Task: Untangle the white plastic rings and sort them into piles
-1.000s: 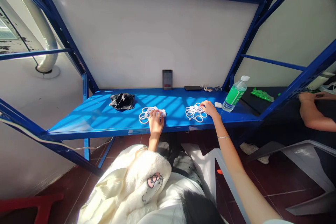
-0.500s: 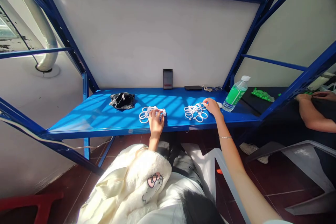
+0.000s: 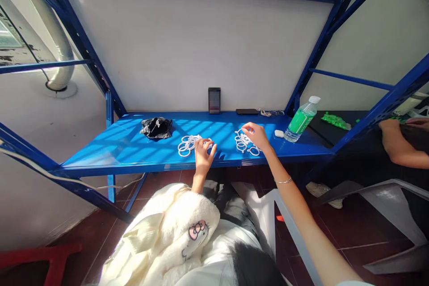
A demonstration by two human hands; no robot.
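Two small heaps of white plastic rings lie on the blue tabletop (image 3: 110, 152). My left hand (image 3: 203, 157) is over the right side of the left heap (image 3: 185, 146), thumb and fingertips apart, with no ring visible between them. Some rings there are covered by its fingers. My right hand (image 3: 257, 136), a thin bracelet on its wrist, is over the right heap (image 3: 241, 144). Its thumb and forefinger are pinched together at the heap's upper edge, seemingly on a white ring. The hand covers part of that heap.
A crumpled black plastic bag (image 3: 156, 128) sits left. Along the back are an upright dark device (image 3: 214, 100), a black phone (image 3: 247, 111) and a cable (image 3: 272, 112). A white case (image 3: 279, 133) and water bottle (image 3: 301, 119) stand right. Another person's arm (image 3: 398, 145) is far right.
My right hand has moved left across the right heap, uncovering the white case. My left hand has shifted slightly right, and its thumb and fingers have spread apart.
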